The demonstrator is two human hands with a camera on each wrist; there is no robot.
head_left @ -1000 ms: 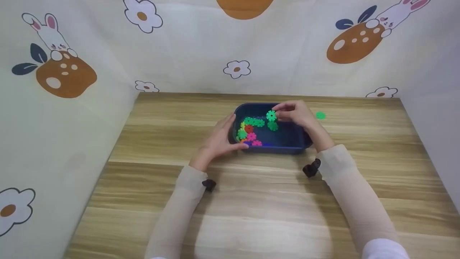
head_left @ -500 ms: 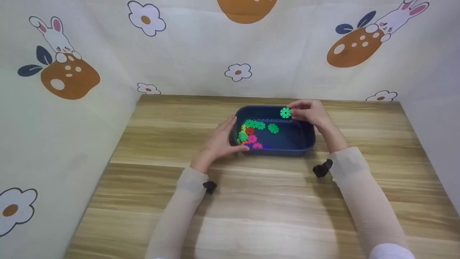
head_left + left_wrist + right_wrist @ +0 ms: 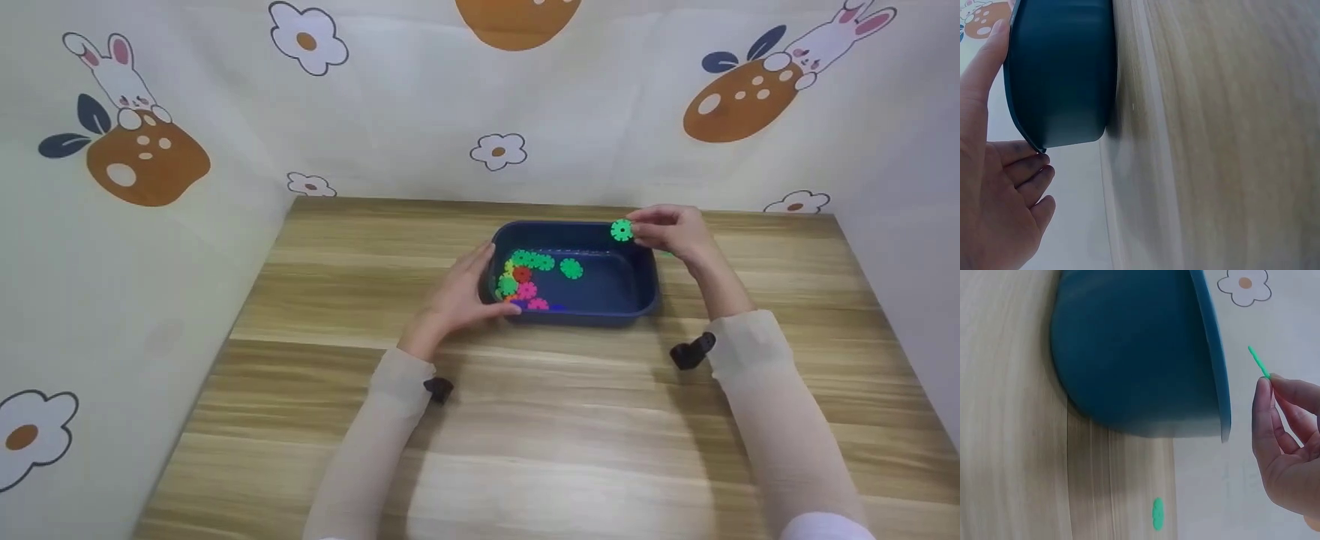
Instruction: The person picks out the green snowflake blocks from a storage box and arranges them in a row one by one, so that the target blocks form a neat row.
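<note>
A dark blue rectangular plastic bin (image 3: pixel 592 318) stands on the table, with several toothed plastic discs in green, pink, red, yellow and blue gathered at its left end. My left hand (image 3: pixel 457 300) grips the bin's left end, thumb over the front rim and fingers at the side; the left wrist view shows its fingertips (image 3: pixel 1044 160) at the rim's corner. Between thumb and fingers, my right hand (image 3: pixel 679 232) pinches a green snowflake-shaped disc (image 3: pixel 622 230) over the back right rim. From the right wrist, that disc (image 3: pixel 1258 361) shows edge-on above the bin.
Another green disc (image 3: pixel 1158 513) lies on the wooden table right of the bin, mostly hidden behind my right hand in the head view. A single green disc (image 3: pixel 571 268) lies apart inside the bin. Patterned cloth (image 3: pixel 405 97) hangs behind the table.
My right hand has moved right with the pinched green disc, from above the bin's middle to its right back rim. It now covers most of the disc on the table. The left hand stays put.
</note>
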